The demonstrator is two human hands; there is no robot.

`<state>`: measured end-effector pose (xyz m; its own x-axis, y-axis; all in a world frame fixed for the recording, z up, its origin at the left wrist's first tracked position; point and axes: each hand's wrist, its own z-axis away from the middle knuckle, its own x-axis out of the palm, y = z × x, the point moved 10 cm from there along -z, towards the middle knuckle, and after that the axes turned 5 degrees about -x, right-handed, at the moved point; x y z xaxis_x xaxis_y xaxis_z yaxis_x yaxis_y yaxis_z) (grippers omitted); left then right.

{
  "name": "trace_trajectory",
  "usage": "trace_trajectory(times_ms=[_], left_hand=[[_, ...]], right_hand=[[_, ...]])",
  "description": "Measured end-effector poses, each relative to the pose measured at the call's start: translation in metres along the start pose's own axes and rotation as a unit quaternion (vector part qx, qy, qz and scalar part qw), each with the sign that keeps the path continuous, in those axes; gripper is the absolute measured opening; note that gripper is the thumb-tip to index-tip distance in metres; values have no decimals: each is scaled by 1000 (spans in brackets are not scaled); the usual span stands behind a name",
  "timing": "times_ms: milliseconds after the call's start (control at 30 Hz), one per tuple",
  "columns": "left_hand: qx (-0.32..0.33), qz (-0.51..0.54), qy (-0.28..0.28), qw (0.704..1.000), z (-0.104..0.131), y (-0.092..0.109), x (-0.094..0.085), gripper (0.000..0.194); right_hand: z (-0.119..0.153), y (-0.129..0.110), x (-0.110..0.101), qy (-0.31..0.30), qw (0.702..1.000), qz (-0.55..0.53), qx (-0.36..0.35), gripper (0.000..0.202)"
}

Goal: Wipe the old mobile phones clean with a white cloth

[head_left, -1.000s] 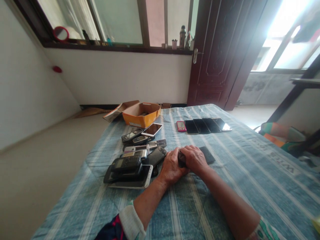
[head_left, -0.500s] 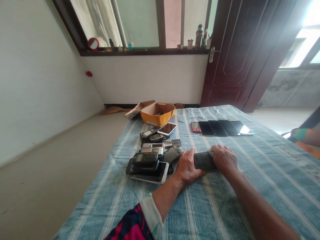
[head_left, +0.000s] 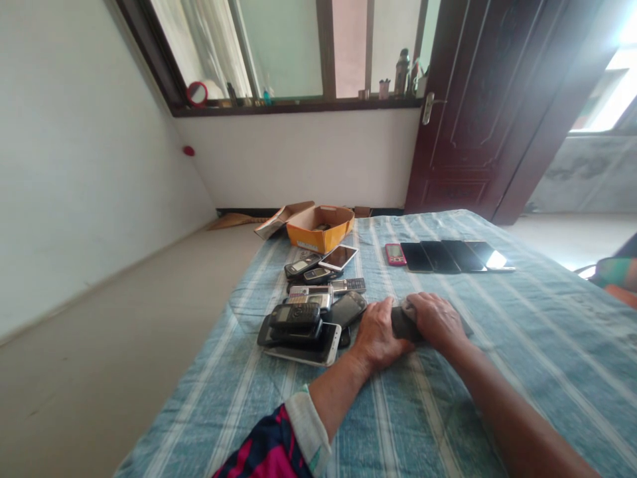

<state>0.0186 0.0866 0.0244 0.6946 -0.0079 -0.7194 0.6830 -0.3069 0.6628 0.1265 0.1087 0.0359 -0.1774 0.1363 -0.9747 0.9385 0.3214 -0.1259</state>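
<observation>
A dark smartphone [head_left: 402, 323] lies flat on the cloth-covered bed or table in front of me. My left hand [head_left: 377, 337] grips its left end, thumb along the near edge and fingers at the far edge. Over the middle of the phone, my right hand [head_left: 438, 320] presses down with bent fingers on a small pale cloth or tissue [head_left: 409, 308], mostly hidden under them. The phone's right end shows just past the right hand. Beside my left hand is a pile of old mobile phones, with a grey phone [head_left: 347, 309] nearest and a black keypad phone [head_left: 295, 315] on top.
Farther right, a pink phone [head_left: 395, 254] and several dark smartphones [head_left: 442, 256] lie in a row. An orange open box [head_left: 321, 239] stands at the far left edge of the blue striped cloth [head_left: 478, 372]. A white phone [head_left: 339, 256] lies before it.
My right hand has slid left across the phone with the pale cloth, from its right end to its middle. My left hand keeps its hold; the whole view has shifted slightly.
</observation>
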Motion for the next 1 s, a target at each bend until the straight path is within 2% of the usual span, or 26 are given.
trace_trajectory(times_ms=[100, 267, 367, 433, 600, 700, 833, 1000], left_hand=[[-5, -6, -2, 1000, 0, 0, 0, 87], [4, 3, 0, 1000, 0, 2, -1, 78], [2, 7, -2, 1000, 0, 0, 0, 75], [-3, 5, -4, 1000, -1, -1, 0, 77], [-14, 0, -4, 1000, 0, 0, -1, 87], [-14, 4, -4, 1000, 0, 1, -2, 87], [-13, 14, -1, 1000, 0, 0, -1, 88], [6, 45, 8, 999, 0, 1, -3, 73]], right_hand=[[1, 3, 0, 10, 1000, 5, 6, 24], [0, -21, 4, 11, 997, -39, -62, 27], [0, -26, 2, 11, 995, -51, -86, 28], [0, -19, -1, 12, 997, -37, -73, 28], [1, 15, -9, 14, 1000, 22, 13, 26], [2, 21, -8, 17, 999, 26, 25, 28], [-1, 1, -1, 21, 1000, 5, -19, 28], [-5, -32, 6, 27, 996, -37, -81, 26]])
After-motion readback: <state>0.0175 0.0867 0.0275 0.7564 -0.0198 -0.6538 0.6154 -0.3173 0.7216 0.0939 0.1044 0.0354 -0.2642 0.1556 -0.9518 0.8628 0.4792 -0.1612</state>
